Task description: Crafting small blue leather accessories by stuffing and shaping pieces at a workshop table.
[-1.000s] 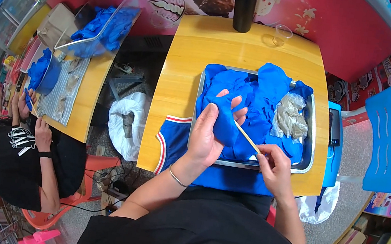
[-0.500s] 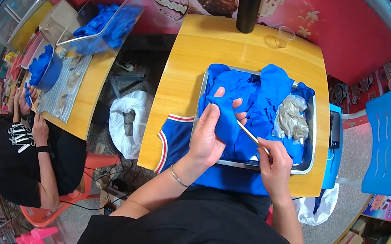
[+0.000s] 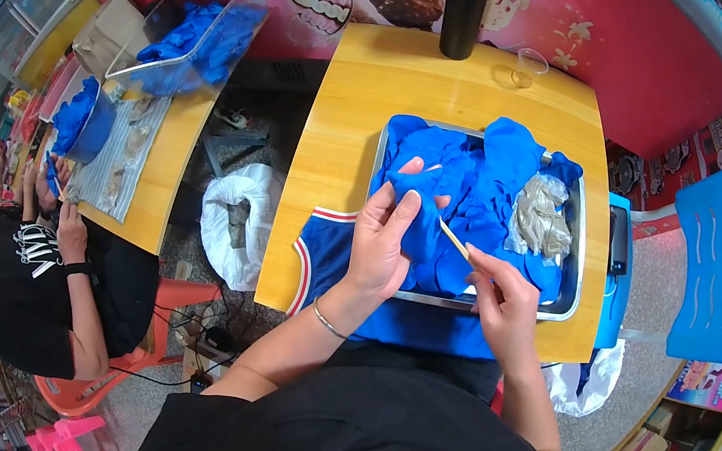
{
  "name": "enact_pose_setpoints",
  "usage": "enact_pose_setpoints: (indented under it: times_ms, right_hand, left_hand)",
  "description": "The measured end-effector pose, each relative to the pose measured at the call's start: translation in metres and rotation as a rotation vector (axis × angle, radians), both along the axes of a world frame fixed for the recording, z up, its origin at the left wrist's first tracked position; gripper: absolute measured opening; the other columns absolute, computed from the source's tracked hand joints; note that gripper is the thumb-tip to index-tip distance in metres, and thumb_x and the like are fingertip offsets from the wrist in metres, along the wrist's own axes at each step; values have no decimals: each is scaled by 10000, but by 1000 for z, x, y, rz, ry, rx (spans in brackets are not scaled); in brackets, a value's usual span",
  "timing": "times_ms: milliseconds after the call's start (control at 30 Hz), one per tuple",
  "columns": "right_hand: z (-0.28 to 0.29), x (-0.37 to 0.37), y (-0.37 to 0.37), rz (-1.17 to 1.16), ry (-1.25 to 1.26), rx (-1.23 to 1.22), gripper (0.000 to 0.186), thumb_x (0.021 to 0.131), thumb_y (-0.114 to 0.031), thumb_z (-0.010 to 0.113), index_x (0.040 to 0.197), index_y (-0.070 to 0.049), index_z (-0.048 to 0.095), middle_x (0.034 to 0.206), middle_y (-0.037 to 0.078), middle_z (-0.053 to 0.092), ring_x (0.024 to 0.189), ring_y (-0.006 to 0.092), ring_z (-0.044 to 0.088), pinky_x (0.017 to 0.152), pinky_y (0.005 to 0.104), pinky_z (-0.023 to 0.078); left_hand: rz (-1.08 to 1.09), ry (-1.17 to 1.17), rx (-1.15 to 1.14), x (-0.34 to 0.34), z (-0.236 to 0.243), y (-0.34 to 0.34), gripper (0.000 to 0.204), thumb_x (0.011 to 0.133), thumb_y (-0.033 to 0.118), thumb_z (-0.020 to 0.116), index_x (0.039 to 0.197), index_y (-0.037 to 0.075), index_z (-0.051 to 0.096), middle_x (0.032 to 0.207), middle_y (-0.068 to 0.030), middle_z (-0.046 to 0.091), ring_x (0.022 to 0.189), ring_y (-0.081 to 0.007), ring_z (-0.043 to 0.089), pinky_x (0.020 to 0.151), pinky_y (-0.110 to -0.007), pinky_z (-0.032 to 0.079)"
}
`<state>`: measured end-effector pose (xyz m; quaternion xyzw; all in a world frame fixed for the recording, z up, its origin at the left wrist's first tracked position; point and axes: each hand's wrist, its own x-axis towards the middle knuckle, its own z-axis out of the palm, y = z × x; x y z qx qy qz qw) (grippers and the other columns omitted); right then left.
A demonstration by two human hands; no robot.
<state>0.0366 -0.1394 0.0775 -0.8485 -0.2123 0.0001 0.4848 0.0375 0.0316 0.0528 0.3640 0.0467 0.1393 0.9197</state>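
Observation:
Between the thumb and fingers of my left hand is a piece of blue cloth, bunched up over the tray. My right hand pinches a thin wooden stick, its pointed tip close to the cloth's right edge; whether they touch I cannot tell. Below both hands, a metal tray holds a heap of similar blue pieces. On the tray's right side lies a crumpled grey-beige bundle that looks wrapped in clear plastic.
A black flask and a clear cup stand at the table's far edge. Blue garment with striped trim lies left of the tray. A white-lined bin and a seated co-worker are left; a blue chair is right.
The blue cloth in my left hand has been gathered up and turned, and my left thumb has shifted right. The stick's tip has drawn slightly back from the cloth.

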Motion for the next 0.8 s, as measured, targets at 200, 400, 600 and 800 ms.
enact_pose_setpoints:
  times_ms: [200, 400, 600, 800]
  right_hand:
    - [-8, 8, -1, 16, -300, -87, 313, 801, 33, 569, 1090, -73, 627, 775, 78, 625, 582, 143, 581, 506, 266, 461]
    - [-1, 2, 0, 101, 416, 141, 336, 793, 50, 552, 1109, -47, 611, 822, 101, 633, 592, 133, 579, 521, 270, 463]
    - [-2, 6, 5, 90, -79, 15, 280, 835, 15, 529, 1098, -38, 610, 795, 73, 616, 581, 95, 559, 531, 247, 457]
    - [-12, 8, 11, 54, -142, 68, 349, 747, 73, 603, 1069, -58, 630, 780, 95, 583, 651, 191, 566, 532, 264, 445]
  left_hand:
    - [-36, -4, -132, 2, 0, 3, 334, 940, 202, 479, 1238, 53, 498, 1189, -95, 557, 952, -167, 598, 871, -308, 474]
    - [-81, 23, -47, 3, -1, 7, 360, 944, 260, 461, 1244, 66, 500, 1227, -108, 530, 934, -159, 584, 830, -304, 475]
    - [22, -4, -110, 2, -4, 3, 368, 936, 275, 477, 1232, 59, 507, 1206, -112, 539, 860, -130, 585, 749, -268, 485]
    - [8, 19, -65, 3, 3, 6, 344, 932, 236, 490, 1240, 84, 507, 1123, -86, 584, 819, -116, 597, 708, -254, 508]
